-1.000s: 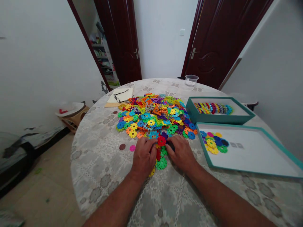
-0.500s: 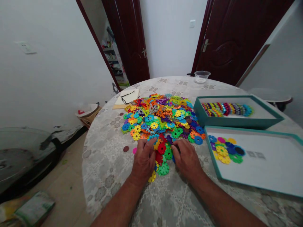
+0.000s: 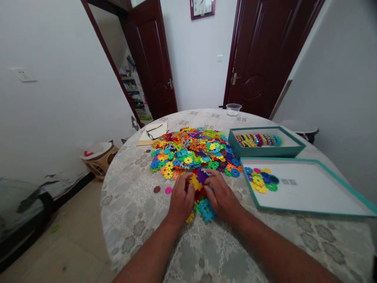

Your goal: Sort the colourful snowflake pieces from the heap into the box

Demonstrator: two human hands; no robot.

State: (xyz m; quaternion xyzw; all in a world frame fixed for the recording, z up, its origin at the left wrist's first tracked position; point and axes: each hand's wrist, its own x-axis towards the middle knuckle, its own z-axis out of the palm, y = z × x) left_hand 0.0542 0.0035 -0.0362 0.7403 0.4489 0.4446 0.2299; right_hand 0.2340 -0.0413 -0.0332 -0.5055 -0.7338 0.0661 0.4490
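Note:
My left hand (image 3: 180,201) is closed on a yellow notched plastic disc (image 3: 194,182). Opposite it, my right hand (image 3: 222,195) pinches a purple notched disc (image 3: 202,175). The two discs overlap or touch between my fingertips; whether they are locked together I cannot tell. Below them lie several loose discs, among them a blue one (image 3: 207,211) and a yellow one (image 3: 190,217), with red and green ones partly covered by my hands. Just beyond, a big heap of multicoloured notched discs (image 3: 188,160) spreads over the table. A pink disc (image 3: 168,190) and a brown disc (image 3: 157,189) lie left of my left hand.
On the right, a teal box (image 3: 265,152) holds rows of coloured discs. Its shallow lid (image 3: 318,192) carries a small group of discs. Glasses (image 3: 153,132) rest on paper at the far left, and a clear plastic bowl (image 3: 233,110) stands at the back edge.
The view has tilted upward, bringing a wall clock in. The yellow and purple discs are now held up between my hands. A blue disc now lies over the green one in front.

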